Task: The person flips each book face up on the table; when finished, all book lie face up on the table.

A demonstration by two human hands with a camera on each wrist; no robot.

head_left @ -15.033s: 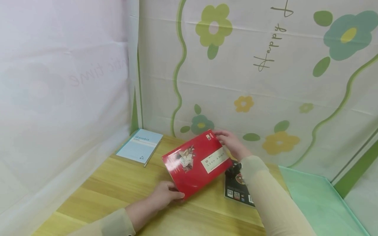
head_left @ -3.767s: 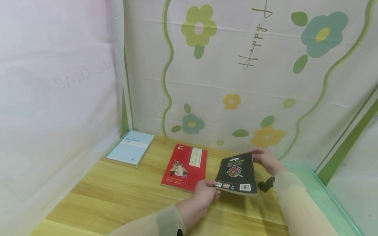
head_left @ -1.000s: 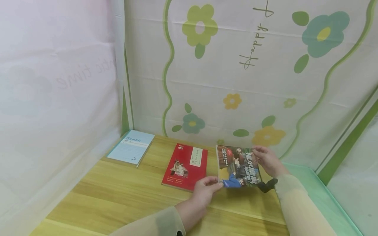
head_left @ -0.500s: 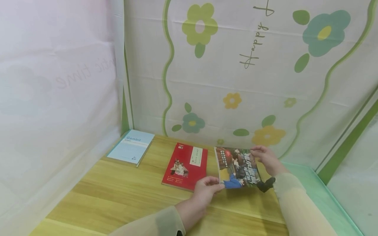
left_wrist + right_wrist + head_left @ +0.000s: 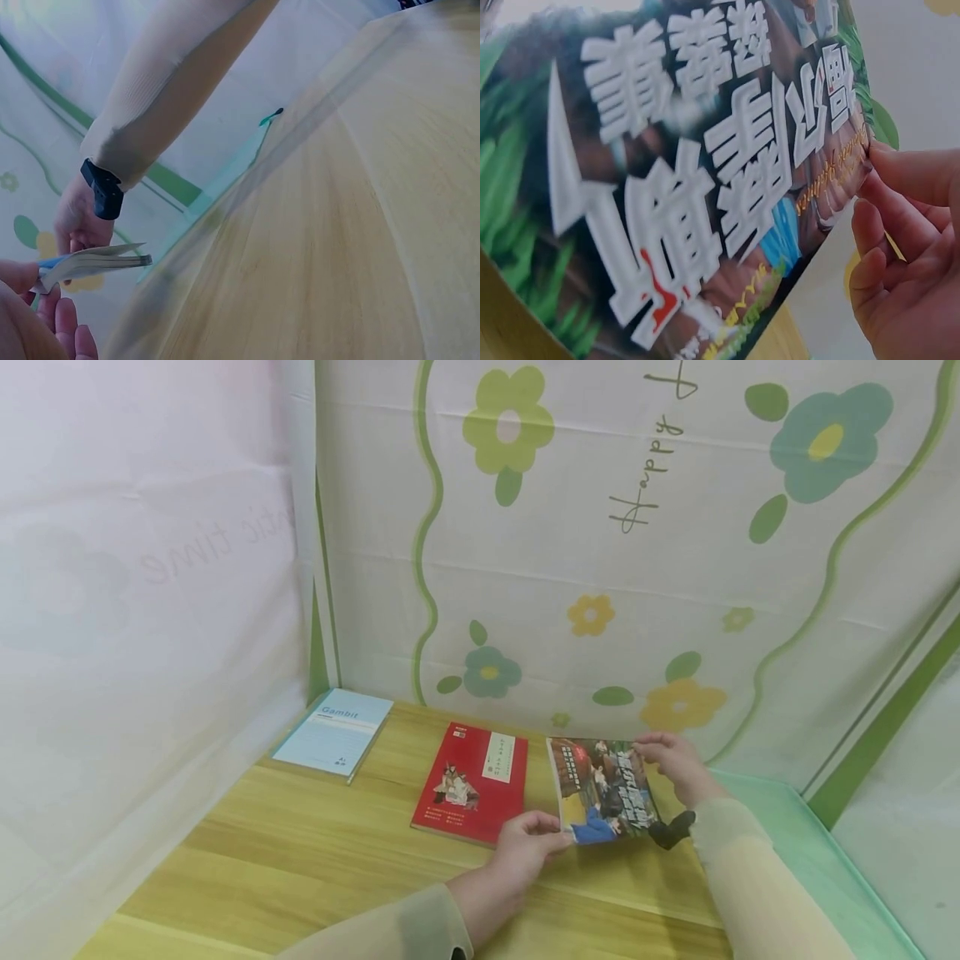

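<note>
A paperback book (image 5: pixel 603 789) with a colourful illustrated cover faces up, held at both ends. My left hand (image 5: pixel 519 852) pinches its near left corner, thumb on the cover. At the far right corner, my right hand (image 5: pixel 675 764) pinches the edge between thumb and fingers. Large white characters fill the cover in the right wrist view. Edge-on in the left wrist view, the book (image 5: pixel 97 262) appears raised off the table, its pages slightly parted. A red book (image 5: pixel 468 785) lies flat just left of it, its lower right corner hidden behind my left hand.
A light blue notebook (image 5: pixel 333 739) lies at the table's far left corner. The wooden table (image 5: pixel 300 860) meets printed curtains at the back and left. A pale green surface (image 5: pixel 810 852) borders it on the right. A black wrist camera (image 5: pixel 671 832) sits on my right wrist.
The red book, held in both hands at first, now lies on the table. The other book was lifted and turned from black back cover to illustrated front, then lowered slightly.
</note>
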